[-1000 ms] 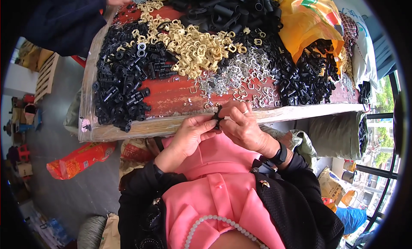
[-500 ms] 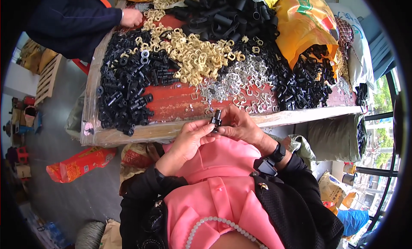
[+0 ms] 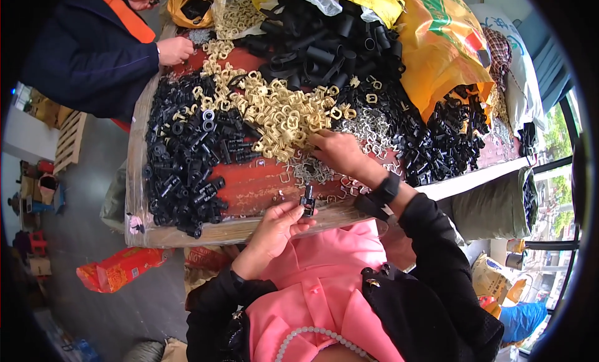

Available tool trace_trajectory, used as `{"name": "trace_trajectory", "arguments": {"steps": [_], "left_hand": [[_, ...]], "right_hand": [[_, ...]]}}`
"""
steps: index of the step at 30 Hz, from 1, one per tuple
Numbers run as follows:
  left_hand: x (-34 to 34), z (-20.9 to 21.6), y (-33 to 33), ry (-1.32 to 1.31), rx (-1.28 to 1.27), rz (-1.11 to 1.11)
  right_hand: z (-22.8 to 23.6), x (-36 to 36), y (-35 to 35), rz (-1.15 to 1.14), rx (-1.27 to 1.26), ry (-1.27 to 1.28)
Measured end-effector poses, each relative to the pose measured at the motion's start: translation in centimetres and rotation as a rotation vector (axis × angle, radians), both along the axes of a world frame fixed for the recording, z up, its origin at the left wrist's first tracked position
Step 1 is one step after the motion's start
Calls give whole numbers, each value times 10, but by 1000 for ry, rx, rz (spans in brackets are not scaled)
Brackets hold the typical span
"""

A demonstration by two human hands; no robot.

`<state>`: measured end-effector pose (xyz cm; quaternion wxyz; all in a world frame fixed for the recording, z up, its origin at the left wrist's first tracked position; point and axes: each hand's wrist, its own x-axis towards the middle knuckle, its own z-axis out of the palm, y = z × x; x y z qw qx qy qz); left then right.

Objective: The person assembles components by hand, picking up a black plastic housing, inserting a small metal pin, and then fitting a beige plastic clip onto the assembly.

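Near the table's front edge, my left hand (image 3: 275,230) pinches a small black plastic fitting (image 3: 307,201), held upright between thumb and fingers. My right hand (image 3: 342,152) reaches over the table to the near right side of a pile of beige plastic clips (image 3: 281,115). Its fingers are curled together at the pile's edge; what they hold, if anything, is hidden. Beside and under that hand lie silvery metal clips (image 3: 368,128). To the left is a heap of black ribbed fittings (image 3: 187,168).
Larger black tubes (image 3: 324,53) are heaped at the back. An orange bag (image 3: 440,44) stands at the right, by more small black parts (image 3: 437,131). At the far left, another person's hand (image 3: 175,51) rests at the wooden table edge (image 3: 140,131); their other hand holds a small dark piece.
My right hand has left the fitting and moved forward to the beige pile. The left hand keeps the fitting, now above the table's front edge. The co-worker's second hand has come into view.
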<state>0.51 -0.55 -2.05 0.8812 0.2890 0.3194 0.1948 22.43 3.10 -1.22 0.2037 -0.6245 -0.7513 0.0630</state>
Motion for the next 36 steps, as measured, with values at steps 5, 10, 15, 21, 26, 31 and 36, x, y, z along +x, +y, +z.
{"name": "trace_trajectory", "arguments": {"steps": [5, 10, 15, 21, 26, 31, 36], "left_hand": [[-5, 2, 3, -33, 36, 52], [-5, 5, -1, -53, 18, 123], [0, 5, -10, -118, 23, 120], [9, 9, -16, -157, 29, 178], [16, 9, -15, -216, 28, 221], [21, 8, -6, -262, 38, 242], [24, 0, 3, -274, -2, 286]], "right_hand": [[-8, 10, 3, -55, -147, 168], [-2, 16, -31, -92, -376, 816], [-4, 8, -65, -250, -577, 1596], [-5, -11, -85, -167, -661, 1800], [1, -37, -87, -232, -651, 1819], [-1, -43, -79, -294, -528, 1791], [-18, -44, -72, -217, -213, 1387]]}}
